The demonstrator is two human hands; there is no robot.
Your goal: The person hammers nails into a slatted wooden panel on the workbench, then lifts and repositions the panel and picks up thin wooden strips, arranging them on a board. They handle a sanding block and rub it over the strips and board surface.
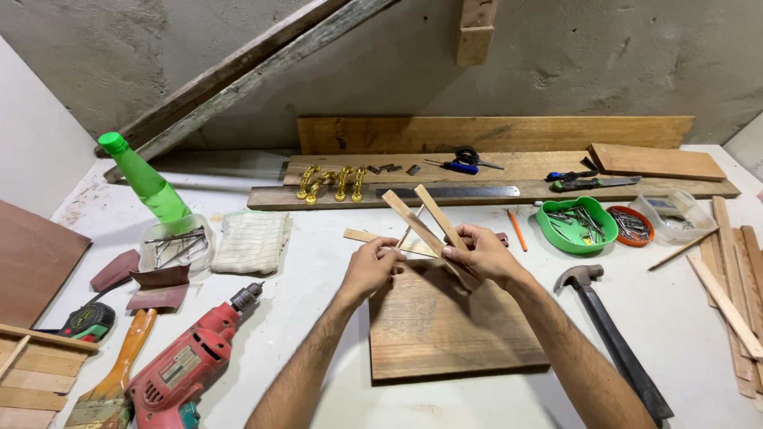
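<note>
While held above a square wooden board [453, 326] on the white surface [318, 262], two thin wooden slats [429, 222] cross in a narrow V, upper ends pointing away toward the wall. Right hand [481, 254] closed around the lower ends of the slats, fingers wrapped over them. Left hand [372, 266] closed too, fingertips pinching something thin beside the slats, too small to make out. Just beyond the hands, another slim strip [362, 236] flat on the surface. To the right, a claw hammer [608, 326] with a dark handle, well apart from the board. Farther right, a loose pile of wood strips [735, 294]. Behind, a green bowl [574, 226] and a smaller orange dish [632, 226], both filled with nails, and an orange pencil [517, 230] near them. To the left, a red power drill [187, 365], a paintbrush [119, 373], a folded cloth [253, 241], a clear tub of nails [173, 246] and a green plastic bottle [147, 183]. Along the back plank, four brass handles [332, 183] and a steel ruler [449, 192].
</note>
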